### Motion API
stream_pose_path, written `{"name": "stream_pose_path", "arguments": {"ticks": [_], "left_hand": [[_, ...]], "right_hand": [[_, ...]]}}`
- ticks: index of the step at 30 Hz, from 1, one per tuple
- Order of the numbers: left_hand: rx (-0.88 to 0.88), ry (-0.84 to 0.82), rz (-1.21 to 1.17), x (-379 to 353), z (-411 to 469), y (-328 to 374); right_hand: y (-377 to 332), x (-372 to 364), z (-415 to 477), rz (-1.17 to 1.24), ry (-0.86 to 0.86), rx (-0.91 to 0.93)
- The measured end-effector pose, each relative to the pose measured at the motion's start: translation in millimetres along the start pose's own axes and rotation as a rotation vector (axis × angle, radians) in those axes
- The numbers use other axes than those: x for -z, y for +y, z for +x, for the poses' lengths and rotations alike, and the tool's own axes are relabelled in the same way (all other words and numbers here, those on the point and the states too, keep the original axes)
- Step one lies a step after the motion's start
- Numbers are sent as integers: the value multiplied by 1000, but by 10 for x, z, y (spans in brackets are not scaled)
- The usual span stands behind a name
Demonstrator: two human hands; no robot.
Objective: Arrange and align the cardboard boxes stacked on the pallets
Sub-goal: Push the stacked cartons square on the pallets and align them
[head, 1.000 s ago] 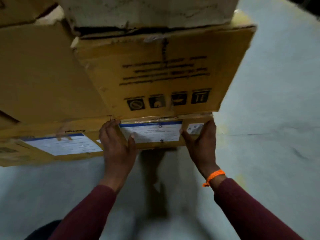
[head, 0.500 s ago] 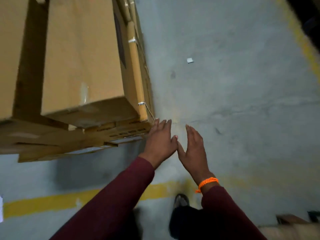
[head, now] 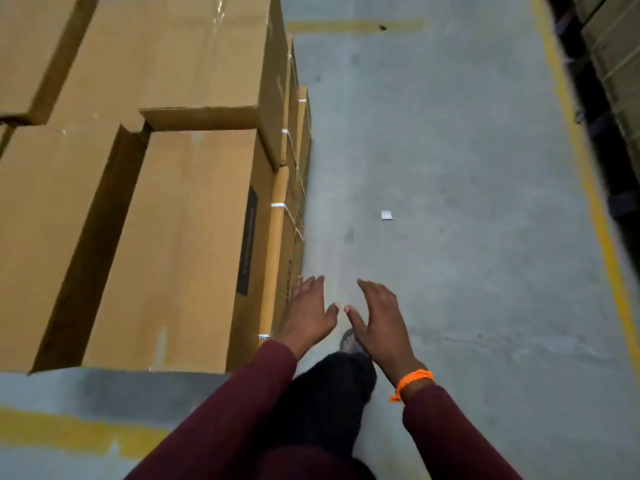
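Head view: the cardboard boxes (head: 180, 251) fill the frame from 8 to 12 o'clock, stacked in tiers. A dark gap runs between the nearest box and its neighbour (head: 45, 220) at 9 o'clock. Strapped flat cartons (head: 278, 237) stand along the stack's aisle edge.

The left hand (head: 306, 313) reaches out at 6 o'clock, just beside that edge, its grip apart, fingers straight. I cannot tell if it touches. The right hand (head: 379, 318), with an orange wristband (head: 414, 379), hovers over the floor (head: 467, 202), grip also apart, holding nothing.

These boxes look stiff, bulky and probably heavy. They are likely better shoved with flat palms low on a side face, near a corner, than lifted.

A second ago both palms pressed on a labelled carton face. Since then the hands have come off and the view has swung round to the stack's aisle side.
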State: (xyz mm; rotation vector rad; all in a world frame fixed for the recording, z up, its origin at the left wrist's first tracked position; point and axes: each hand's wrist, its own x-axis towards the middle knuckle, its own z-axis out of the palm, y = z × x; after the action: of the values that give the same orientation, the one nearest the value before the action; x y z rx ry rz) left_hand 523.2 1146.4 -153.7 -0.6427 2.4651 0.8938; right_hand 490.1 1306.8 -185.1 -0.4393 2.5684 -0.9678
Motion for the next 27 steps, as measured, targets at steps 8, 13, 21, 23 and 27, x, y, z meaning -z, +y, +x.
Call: {"name": "stream_pose_path", "arguments": {"ticks": [8, 13, 21, 23, 27], "left_hand": [[68, 80, -69, 1177, 1461, 1123], [153, 87, -120, 1655, 2391, 1684], [295, 217, -311, 2700, 4501, 2588], [309, 285, -335, 3064, 4941, 2769], [405, 382, -431, 3589, 5740, 2910]], "right_hand": [[-228, 1260, 2065, 2, -22, 17], [-483, 1725, 3473, 63, -62, 5], [-592, 2549, 6400, -94, -335, 280], [-820, 2765, 7117, -111, -351, 293], [-1337, 2802, 8304, -126, -384, 389]]}}
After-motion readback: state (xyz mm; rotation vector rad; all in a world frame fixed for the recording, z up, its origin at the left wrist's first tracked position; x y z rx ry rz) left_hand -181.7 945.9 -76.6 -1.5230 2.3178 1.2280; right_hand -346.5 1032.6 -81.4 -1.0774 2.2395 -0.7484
